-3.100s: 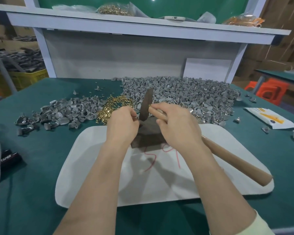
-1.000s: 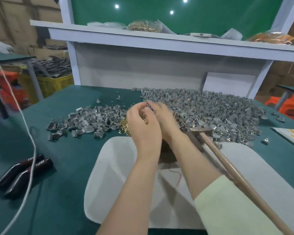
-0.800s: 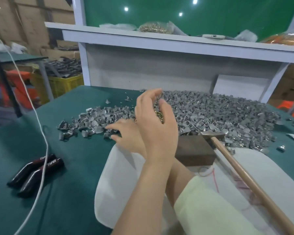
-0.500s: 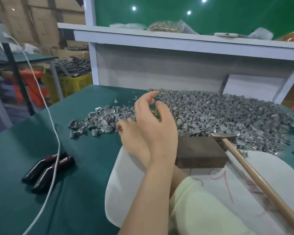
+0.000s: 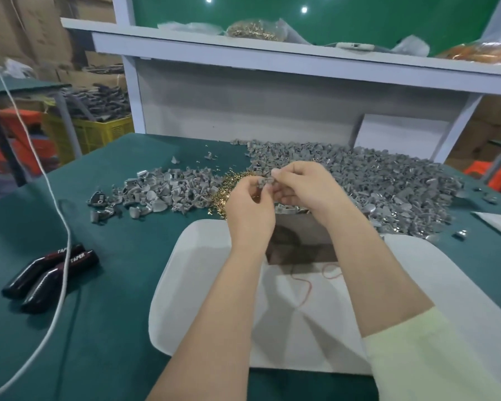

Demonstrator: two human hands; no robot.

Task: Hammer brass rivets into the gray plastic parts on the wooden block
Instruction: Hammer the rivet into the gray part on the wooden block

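Both hands now meet above the far edge of the wooden block [image 5: 300,241], where half a second ago the right hand [image 5: 304,189] was reaching across to the loose stock on the left and the left hand [image 5: 250,211] hung raised over it. The right hand's thumb and forefinger pinch one gray plastic part [image 5: 264,181] and the left hand's curled fingertips close on its other end. Whether a rivet is already seated in it is too small to tell. This reads as loading a fresh piece, so the part is not yet on the block and no blow can fall. The hammer, which lay beside the block a moment ago, does not show now, probably hidden behind the right forearm. The block sits on a white tray [image 5: 203,285] on the green counter [image 5: 122,299], partly covered by both forearms. Just beyond lie the brass rivets [image 5: 227,188], flanked by a small heap of gray parts [image 5: 162,192] and a much larger heap [image 5: 388,180]. Two black-handled tools [image 5: 49,270] and a white cable [image 5: 61,227] lie well to the left, clear of the work
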